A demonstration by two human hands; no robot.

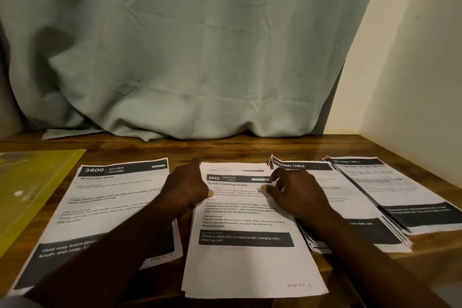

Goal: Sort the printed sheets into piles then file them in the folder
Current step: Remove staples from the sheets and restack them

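Four piles of printed sheets lie side by side on the wooden tabletop (250, 150), each sorted by the room named in its header. The kitchen pile (112, 207) is on the left, the bedroom pile (250, 257) is in the middle, and two dressing table piles (355, 207) (400, 195) are on the right, their sheets a little fanned. The yellow folder (37, 182) lies flat at the far left, just beside the kitchen pile, so I think the filing is not yet begun.

Both hands are at the bedroom pile, one on each side, probably to push its edges straight. The left hand (186, 187) lies along the left edge, in the gap to the kitchen pile. Its fingers (195, 165) point forward, rather straight, and its thumb rests on the top sheet; it grips nothing. The right hand (297, 190) is half closed, and its bent fingertips (277, 175) touch the upper right edge of the same pile. I cannot tell if they pinch a sheet or only press it. This hand also covers a part of the nearer dressing table pile.
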